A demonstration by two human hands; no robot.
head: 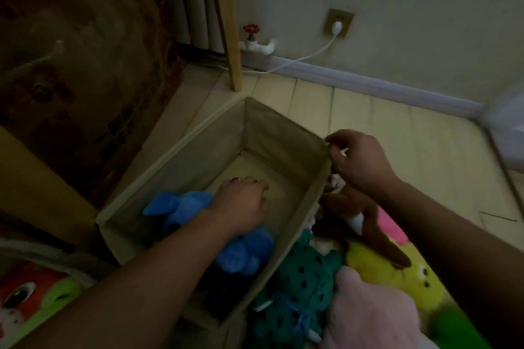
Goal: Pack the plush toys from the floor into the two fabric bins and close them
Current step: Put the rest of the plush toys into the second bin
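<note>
An open beige fabric bin stands on the floor in the middle. A blue plush toy lies inside it, and my left hand reaches into the bin and rests on this toy with fingers curled downward. My right hand holds a brown plush toy by its top, just outside the bin's right wall. Beside the bin on the right lie a teal spotted plush, a yellow plush and a pale pink plush.
A dark patterned cloth hangs over furniture on the left. An orange and green plush sits at the bottom left. A wooden leg, a red valve and a plugged wall socket stand by the far wall.
</note>
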